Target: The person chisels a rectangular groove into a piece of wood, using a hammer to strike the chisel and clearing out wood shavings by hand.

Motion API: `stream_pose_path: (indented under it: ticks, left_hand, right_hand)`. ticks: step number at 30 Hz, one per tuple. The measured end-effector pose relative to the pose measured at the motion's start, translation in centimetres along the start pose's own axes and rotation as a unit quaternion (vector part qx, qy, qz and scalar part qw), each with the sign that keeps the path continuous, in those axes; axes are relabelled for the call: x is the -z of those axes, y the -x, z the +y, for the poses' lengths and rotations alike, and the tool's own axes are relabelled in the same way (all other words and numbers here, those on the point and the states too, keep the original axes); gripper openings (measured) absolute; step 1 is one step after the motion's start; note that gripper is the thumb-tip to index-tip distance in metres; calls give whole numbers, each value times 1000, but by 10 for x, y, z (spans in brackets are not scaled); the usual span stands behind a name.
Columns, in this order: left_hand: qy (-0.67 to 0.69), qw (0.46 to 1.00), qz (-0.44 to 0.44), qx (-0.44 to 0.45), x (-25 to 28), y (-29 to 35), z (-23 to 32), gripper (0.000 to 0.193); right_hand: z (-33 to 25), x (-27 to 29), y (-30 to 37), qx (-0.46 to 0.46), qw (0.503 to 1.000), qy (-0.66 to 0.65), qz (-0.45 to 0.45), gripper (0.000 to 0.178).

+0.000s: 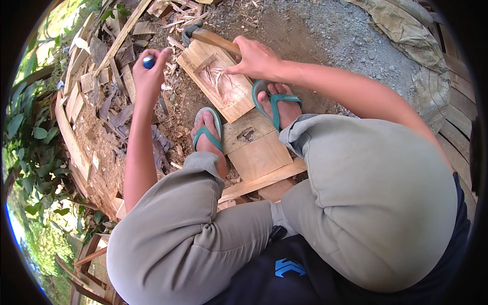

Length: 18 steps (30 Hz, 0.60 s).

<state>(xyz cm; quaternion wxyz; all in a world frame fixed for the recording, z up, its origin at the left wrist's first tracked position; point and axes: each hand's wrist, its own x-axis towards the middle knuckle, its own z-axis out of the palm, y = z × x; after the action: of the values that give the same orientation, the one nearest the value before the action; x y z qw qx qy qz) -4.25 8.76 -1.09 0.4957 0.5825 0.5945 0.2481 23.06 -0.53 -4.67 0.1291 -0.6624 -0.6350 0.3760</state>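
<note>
My left hand (147, 76) is closed around a chisel (149, 61). Its blue handle end shows above the fist, and a dark blade pokes out below. Over the far end of a wooden block (238, 109) lies a hammer (216, 40) with a dark head and a wooden handle. My right hand (256, 58) grips the handle's near end, and one of its fingers reaches down to the block. A rectangular recess is cut into the block, with loose wood shavings (218, 81) curled inside it. The block lies between my feet.
My sandalled feet (207, 132) flank the block. Nearer me, boards (259, 155) lie flat under and before it. Wood offcuts (76, 137) and chips cover the ground at left, beside green plants (38, 132). Gravel (351, 56) and a crumpled sheet (406, 35) lie at right.
</note>
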Motion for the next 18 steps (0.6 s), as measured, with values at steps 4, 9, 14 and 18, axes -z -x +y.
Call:
stream_pose_path:
  ticks: [4,9,14,18]
  left_hand:
    - [196,980,-22,-42,-9,27,46,29]
    - [299,942,-116,-96,-42,59,58,31]
    - [158,955,-212,-138,-73,89,52,28]
    - [70,929,-292,-215,-83,103,65,22]
  right_hand:
    - [6,23,0,18,992,-48,117,80]
    - [-9,59,1,15,981,-110,156,76]
    - [-18,90,25,-52,965,-217,135,64]
    - [-29,115,46,-92,979,-163,86,60]
